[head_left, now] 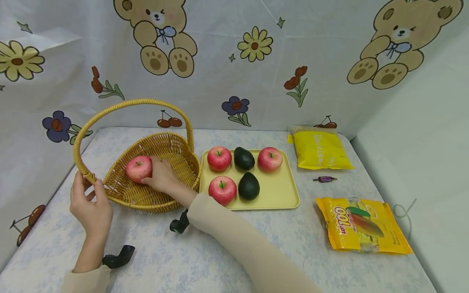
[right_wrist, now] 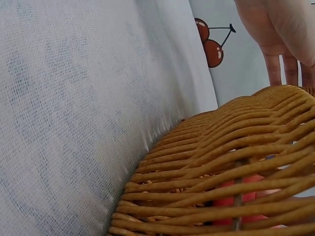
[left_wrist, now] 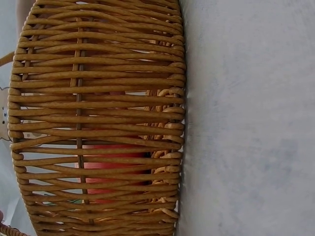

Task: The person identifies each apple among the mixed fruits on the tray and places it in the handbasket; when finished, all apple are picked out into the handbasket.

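Note:
In the head view, a yellow-brown wicker basket with a tall hooped handle stands at the left of the table. My left hand grips it where the handle meets the near left rim. Inside the basket, my right hand holds a red apple near the left wall, fingers and thumb around its right side. The basket's woven side fills much of the left wrist view, red showing through its gaps. From the right wrist, the basket's side appears close up, the left hand above its rim.
Right of the basket, a pale yellow tray bears three red apples and two dark green avocados. Farther right lie a yellow pasta bag, a small purple-wrapped candy and a yellow mango-printed bag. Patterned cloth hangs behind.

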{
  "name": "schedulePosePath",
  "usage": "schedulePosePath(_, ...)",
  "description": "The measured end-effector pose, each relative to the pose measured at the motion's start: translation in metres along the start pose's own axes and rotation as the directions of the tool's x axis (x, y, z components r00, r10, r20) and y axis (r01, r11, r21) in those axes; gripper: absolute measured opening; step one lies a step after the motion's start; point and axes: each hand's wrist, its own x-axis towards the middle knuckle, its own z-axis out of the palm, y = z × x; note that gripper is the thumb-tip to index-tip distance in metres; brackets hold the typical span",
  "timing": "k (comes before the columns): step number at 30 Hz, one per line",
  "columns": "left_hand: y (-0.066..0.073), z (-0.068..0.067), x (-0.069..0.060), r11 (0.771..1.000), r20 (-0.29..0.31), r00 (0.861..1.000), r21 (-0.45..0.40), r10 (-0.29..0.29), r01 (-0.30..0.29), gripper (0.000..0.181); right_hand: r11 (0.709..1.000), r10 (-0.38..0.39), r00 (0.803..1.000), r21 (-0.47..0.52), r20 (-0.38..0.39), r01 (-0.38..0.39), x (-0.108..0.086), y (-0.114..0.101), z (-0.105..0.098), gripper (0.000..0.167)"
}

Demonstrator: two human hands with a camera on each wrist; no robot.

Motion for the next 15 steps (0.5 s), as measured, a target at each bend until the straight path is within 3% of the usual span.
schedulePosePath(6, -0.0016, -0.0004, 0.0008, 1.000, 0.004, 1.000, 0.006, -0.005, 0.005, 0.038, 1.000, -0.010, 1.000, -0.024, 0.020, 0.010, -0.0009, 0.0005, -0.0007, 0.073)
schedulePosePath(15, -0.0013, -0.0010, 0.0014, 1.000, 0.024, 1.000, 0.014, -0.005, 0.005, 0.039, 0.999, -0.020, 0.998, 0.027, 0.062, 0.018, -0.0052, 0.0015, -0.0067, 0.081)
